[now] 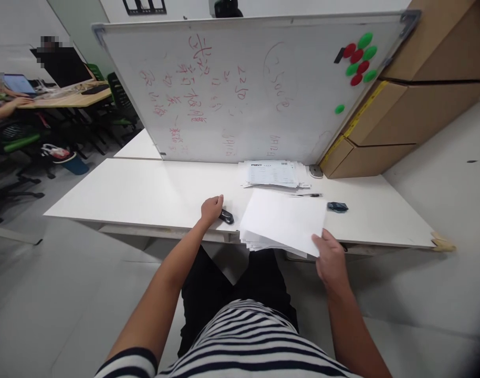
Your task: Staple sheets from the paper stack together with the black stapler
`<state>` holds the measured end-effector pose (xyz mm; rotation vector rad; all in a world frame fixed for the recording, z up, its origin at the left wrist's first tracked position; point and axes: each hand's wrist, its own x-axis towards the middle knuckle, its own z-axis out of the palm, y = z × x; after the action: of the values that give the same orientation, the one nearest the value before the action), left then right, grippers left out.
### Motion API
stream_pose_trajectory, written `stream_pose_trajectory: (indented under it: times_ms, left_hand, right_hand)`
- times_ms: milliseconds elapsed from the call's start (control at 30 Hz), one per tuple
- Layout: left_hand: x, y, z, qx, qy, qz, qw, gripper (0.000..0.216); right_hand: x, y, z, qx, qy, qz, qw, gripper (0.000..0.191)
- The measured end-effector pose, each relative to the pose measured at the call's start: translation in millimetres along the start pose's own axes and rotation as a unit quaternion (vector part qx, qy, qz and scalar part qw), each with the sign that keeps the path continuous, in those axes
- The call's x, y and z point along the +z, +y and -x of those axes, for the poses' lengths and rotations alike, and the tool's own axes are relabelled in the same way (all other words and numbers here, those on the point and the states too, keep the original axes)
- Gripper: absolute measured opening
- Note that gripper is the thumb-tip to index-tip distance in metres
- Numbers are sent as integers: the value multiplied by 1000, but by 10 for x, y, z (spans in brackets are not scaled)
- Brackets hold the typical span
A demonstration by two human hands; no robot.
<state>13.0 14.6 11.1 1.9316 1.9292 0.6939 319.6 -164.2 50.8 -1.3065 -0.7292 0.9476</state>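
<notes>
My left hand (212, 209) is closed at the desk's front edge, its fingers curled around a small black stapler (227, 216). Only the rounded end of the stapler shows; the palm hides the rest. At the right, my right hand (331, 258) pinches the near corner of a blank white sheet of paper (285, 218). That sheet lies at an angle over a stack of paper (259, 243), which juts past the desk edge above my lap.
Printed papers (271, 173) are piled behind the sheet, against a whiteboard (224, 94) with red writing and magnets. A pen (313, 195) and a dark small packet (337, 207) lie on the white desk (145, 189). Cardboard boxes (385, 115) stand right. Another person's arm (6, 109) shows far left.
</notes>
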Motion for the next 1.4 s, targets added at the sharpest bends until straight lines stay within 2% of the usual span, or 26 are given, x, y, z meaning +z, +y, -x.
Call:
stream_pose_trajectory:
  times_ms: [100,233,333,467,667,967,1133,1200,1267,1300,1400]
  left_hand:
    - [13,37,25,-19,18,-1,1000,52]
    - [19,64,69,-48,32,-14,998,51]
    - [27,61,83,-41,32,-25,998,53]
    - [53,40,75,-44,38,-34,998,51]
    - [92,17,61,-52,49,-36,997,48]
    - [92,16,71,-49,47,-35,997,50]
    - [96,20,77,-48,48,-40,997,50]
    - [98,19,81,-47,53,-39,997,50]
    - [97,17,85,-44,56,-35,997,51]
    - [96,16,87,-42,56,-34,997,51]
    - [94,15,86,-44,54,-34,997,51]
  right_hand:
    - [-89,-57,20,-32,14,5,999,36]
    - [-51,117,37,-33,22,119,992,33]
    - [8,199,65,-13,15,89,996,33]
    - [46,155,92,-3,-21,17,1000,33]
    - [27,275,36,-61,15,168,984,33]
    - [-2,436,53,-64,29,169,983,35]
    - [-95,392,-135,-81,75,152,982,36]
    - [-157,351,-279,-95,73,182,976,39]
    - [-208,317,-420,-91,45,291,951,42]
    - [-222,310,-478,-87,27,375,923,41]
    - [-221,345,-569,-86,-4,616,783,39]
